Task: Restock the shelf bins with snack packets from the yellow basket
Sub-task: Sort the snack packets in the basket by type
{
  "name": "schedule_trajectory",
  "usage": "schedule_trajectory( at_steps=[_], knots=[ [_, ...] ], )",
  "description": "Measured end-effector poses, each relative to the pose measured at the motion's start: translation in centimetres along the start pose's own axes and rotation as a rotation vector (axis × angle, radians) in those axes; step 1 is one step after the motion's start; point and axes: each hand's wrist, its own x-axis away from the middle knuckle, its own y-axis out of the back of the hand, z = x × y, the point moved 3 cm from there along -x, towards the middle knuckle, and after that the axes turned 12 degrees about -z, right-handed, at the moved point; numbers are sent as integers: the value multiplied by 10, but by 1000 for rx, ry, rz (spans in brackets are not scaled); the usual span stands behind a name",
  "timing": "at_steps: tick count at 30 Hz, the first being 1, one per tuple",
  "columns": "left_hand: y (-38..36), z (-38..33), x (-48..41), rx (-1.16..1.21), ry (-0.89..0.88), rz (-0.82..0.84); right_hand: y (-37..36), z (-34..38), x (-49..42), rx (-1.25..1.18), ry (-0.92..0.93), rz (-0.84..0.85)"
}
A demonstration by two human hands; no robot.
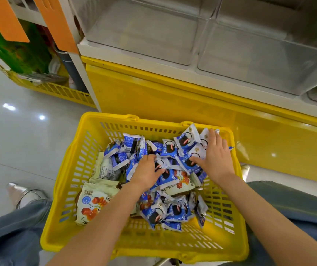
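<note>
Both hands are down in the heap of blue packets (170,151) that fills the far half of the basket (67,169). The right hand (214,156) lies palm down with fingers spread and nearly straight and the thumb stretched toward the left hand, pressing flat on the packets without pinching any. The left hand (148,170) is palm down just beside it. Its fingertips are sunk among the packets and its thumb points at the right hand; whether it closes on a packet cannot be told. More blue packets lie under and behind the left wrist. Left of that hand sit larger cream packets (94,204) printed with orange cubes, and one more shows between the two wrists. The blue packets are small, glossy, crinkled pillows with a dark round biscuit pictured on each. The basket is rigid yellow plastic, rectangular, its walls slotted in a grid, and its far rim stands just beyond the right fingertips. Past that rim rises a smooth, shiny yellow panel (173,96), and above it, well beyond both hands, stand the clear hard-plastic bins (144,35), box-shaped with rounded corners, set side by side on a white ledge. Far left of the hands a second yellow basket (57,89) sits on the glossy pale tiled floor (19,141). Blue denim legs (9,237) flank the forearms, and a silvery shoe (19,191) shows left of the basket.
</note>
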Motion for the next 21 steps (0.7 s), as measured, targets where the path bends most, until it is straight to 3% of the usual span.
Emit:
schedule_trajectory(
  at_steps=[5, 10, 14, 18, 21],
  knots=[
    [-7, 1, 3, -51, 9, -38, -1, -2, -1, 64, 40, -14],
    [-11, 0, 9, 63, 43, -18, -12, 8, 18, -348, -102, 72],
    [1, -9, 18, 169, 18, 37, -10, 5, 29, -388, -108, 115],
    [7, -4, 50, 218, -40, 348, -19, 2, 62, -400, -26, 404],
    [-6, 6, 73, 18, -98, 456, -39, 6, 93, -374, 32, 640]
  ],
)
